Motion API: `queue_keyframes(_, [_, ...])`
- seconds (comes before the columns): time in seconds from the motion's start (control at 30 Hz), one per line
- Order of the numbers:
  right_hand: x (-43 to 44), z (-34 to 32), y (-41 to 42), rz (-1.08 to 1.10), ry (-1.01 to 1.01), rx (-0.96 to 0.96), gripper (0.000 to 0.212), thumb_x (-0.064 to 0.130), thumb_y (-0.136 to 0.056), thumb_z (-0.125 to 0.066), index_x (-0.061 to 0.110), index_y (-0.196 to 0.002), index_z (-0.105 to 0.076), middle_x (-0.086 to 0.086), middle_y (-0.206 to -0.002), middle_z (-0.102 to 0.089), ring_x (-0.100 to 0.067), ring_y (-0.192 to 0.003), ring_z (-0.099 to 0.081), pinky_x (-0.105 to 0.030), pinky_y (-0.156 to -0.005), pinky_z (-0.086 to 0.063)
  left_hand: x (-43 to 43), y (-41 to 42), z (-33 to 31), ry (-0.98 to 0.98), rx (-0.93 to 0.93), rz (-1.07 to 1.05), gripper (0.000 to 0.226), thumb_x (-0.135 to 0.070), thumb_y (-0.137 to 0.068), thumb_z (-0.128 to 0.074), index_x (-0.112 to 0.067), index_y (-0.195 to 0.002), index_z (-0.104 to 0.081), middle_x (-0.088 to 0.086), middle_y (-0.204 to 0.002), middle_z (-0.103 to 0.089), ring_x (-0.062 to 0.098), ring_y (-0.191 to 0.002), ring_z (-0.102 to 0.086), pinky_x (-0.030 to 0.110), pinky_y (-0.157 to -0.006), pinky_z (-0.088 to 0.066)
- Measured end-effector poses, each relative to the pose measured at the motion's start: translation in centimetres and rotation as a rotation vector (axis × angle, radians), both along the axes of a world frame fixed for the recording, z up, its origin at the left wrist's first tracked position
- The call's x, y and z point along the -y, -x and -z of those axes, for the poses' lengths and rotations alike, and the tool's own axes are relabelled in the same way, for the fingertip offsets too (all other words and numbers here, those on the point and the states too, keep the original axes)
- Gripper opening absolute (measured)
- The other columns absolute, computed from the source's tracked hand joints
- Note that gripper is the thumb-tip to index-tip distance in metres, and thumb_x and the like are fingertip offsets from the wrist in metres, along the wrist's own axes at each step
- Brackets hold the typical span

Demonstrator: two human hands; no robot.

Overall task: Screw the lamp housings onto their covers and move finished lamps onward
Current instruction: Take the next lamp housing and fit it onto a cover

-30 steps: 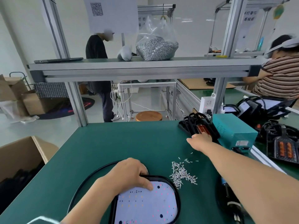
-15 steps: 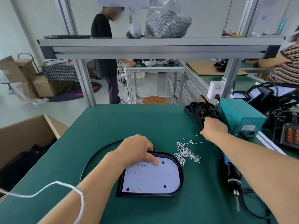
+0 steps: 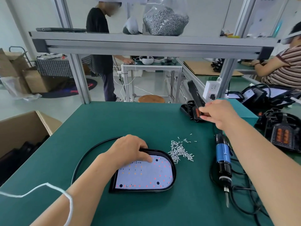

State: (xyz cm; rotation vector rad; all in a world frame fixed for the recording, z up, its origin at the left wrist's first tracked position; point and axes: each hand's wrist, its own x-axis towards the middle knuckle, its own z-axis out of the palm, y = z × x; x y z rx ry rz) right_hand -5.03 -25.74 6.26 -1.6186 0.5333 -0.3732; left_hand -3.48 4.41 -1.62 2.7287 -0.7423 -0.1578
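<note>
A black D-shaped lamp housing (image 3: 173,172) with a white LED board inside lies flat on the green table, a black cable curving off its left side. My left hand (image 3: 128,150) rests on the housing's top left rim, fingers on the board. At the table's far right my right hand (image 3: 219,114) grips a black lamp cover (image 3: 194,93) and tilts it up on edge off a small stack of covers (image 3: 187,109). A pile of small silver screws (image 3: 179,151) lies right of the housing. An electric screwdriver (image 3: 223,162) with a blue body lies to the right.
A teal power box (image 3: 250,117) stands behind my right hand. More lamps (image 3: 283,134) and cables crowd the right bench. An open cardboard box (image 3: 19,132) sits left of the table. A shelf beam (image 3: 146,44) with a bag of screws (image 3: 165,22) spans overhead. Two people work nearby.
My right hand has taken hold of a cover on the stack and raised it on edge. The left hand stays on the housing. The view has tilted down.
</note>
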Motion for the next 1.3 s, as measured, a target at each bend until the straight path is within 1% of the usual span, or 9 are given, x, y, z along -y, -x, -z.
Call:
queue_keyframes(0.17, [-7.7,1.3,5.1,-0.126,0.182,0.141,0.02,0.001,-0.083,-0.076,0.015,-0.08,-0.061,-0.001,-0.077,-0.063,-0.018,-0.072,-0.062,-0.034,-0.076,-0.053,0.3,1.0,0.0,0.52,-0.031,-0.099,0.035,-0.055,-0.081,-0.068,-0.035,-0.111,-0.067,-0.023,-0.103,-0.062,-0.01,-0.098,-0.056,0.017,-0.087,-0.044])
queue_keyframes(0.23, [-10.7,2.7,6.2,-0.153,0.322,0.169,0.023,0.008,-0.081,-0.078,0.022,-0.077,-0.06,0.006,-0.073,-0.063,-0.008,-0.066,-0.058,-0.023,-0.07,-0.047,1.0,1.5,-0.9,0.736,-0.049,-0.15,0.026,-0.046,-0.091,-0.061,-0.034,-0.113,-0.065,-0.021,-0.108,-0.064,-0.012,-0.101,-0.057,0.022,-0.094,-0.046])
queue_keyframes(0.33, [-14.4,4.4,7.1,-0.212,0.498,0.186,0.026,0.012,-0.081,-0.077,0.027,-0.076,-0.056,0.009,-0.084,-0.064,-0.002,-0.075,-0.057,-0.009,-0.066,-0.037,2.1,2.9,-2.3,1.063,-0.196,-0.183,0.03,-0.048,-0.092,-0.056,-0.024,-0.107,-0.064,0.002,-0.106,-0.072,0.02,-0.103,-0.066,0.042,-0.097,-0.052])
queue_keyframes(0.47, [-17.1,5.9,7.9,-0.275,0.658,0.205,0.021,0.01,-0.082,-0.076,0.021,-0.088,-0.059,0.003,-0.096,-0.059,-0.017,-0.088,-0.055,-0.026,-0.074,-0.037,2.5,3.8,-2.5,1.336,-0.309,-0.306,0.019,-0.03,-0.093,-0.062,-0.021,-0.109,-0.065,0.005,-0.104,-0.074,0.028,-0.101,-0.069,0.043,-0.093,-0.053])
queue_keyframes(0.83, [-13.6,4.8,7.5,-0.099,0.304,0.206,0.023,0.03,-0.088,-0.074,0.027,-0.107,-0.06,0.01,-0.102,-0.061,0.005,-0.078,-0.056,-0.01,-0.071,-0.04,-1.8,5.0,-4.6,1.048,-0.055,-0.256,0.022,-0.038,-0.087,-0.062,-0.041,-0.109,-0.063,-0.015,-0.097,-0.072,0.011,-0.096,-0.067,0.043,-0.096,-0.052])
queue_keyframes(0.93, [-12.6,5.0,7.2,-0.104,0.185,0.151,0.023,0.035,-0.094,-0.066,0.027,-0.115,-0.061,0.013,-0.106,-0.063,0.002,-0.09,-0.059,-0.024,-0.081,-0.049,-2.4,6.5,-5.1,0.87,0.098,-0.176,0.026,-0.039,-0.085,-0.062,-0.051,-0.107,-0.061,-0.02,-0.098,-0.067,0.002,-0.089,-0.063,0.026,-0.083,-0.05])
queue_keyframes(1.0, [-12.0,5.8,7.1,-0.124,0.14,0.094,0.015,0.033,-0.097,-0.06,0.029,-0.112,-0.062,0.018,-0.106,-0.062,0.008,-0.092,-0.056,-0.017,-0.078,-0.046,-2.6,7.7,-4.9,0.774,0.188,-0.065,0.032,-0.021,-0.09,-0.065,-0.045,-0.111,-0.06,-0.023,-0.108,-0.061,0.0,-0.098,-0.059,0.013,-0.08,-0.043])
queue_keyframes(1.17, [-10.9,8.2,7.2,-0.167,-0.018,-0.077,0.022,0.028,-0.098,-0.053,0.013,-0.095,-0.069,0.001,-0.1,-0.067,-0.015,-0.09,-0.057,-0.036,-0.093,-0.049,-3.1,9.9,-3.7,0.426,0.318,0.15,0.049,-0.001,-0.083,-0.065,-0.03,-0.123,-0.066,-0.021,-0.133,-0.056,0.001,-0.118,-0.054,0.023,-0.098,-0.044])
queue_keyframes(1.3, [-10.5,9.3,7.5,-0.221,0.056,-0.152,0.02,0.02,-0.096,-0.055,0.01,-0.093,-0.072,-0.009,-0.102,-0.073,-0.023,-0.097,-0.065,-0.04,-0.094,-0.051,-3.1,10.9,-3.1,0.131,0.423,0.259,0.056,-0.004,-0.059,-0.083,-0.035,-0.105,-0.075,-0.014,-0.117,-0.068,0.011,-0.099,-0.068,0.028,-0.08,-0.057])
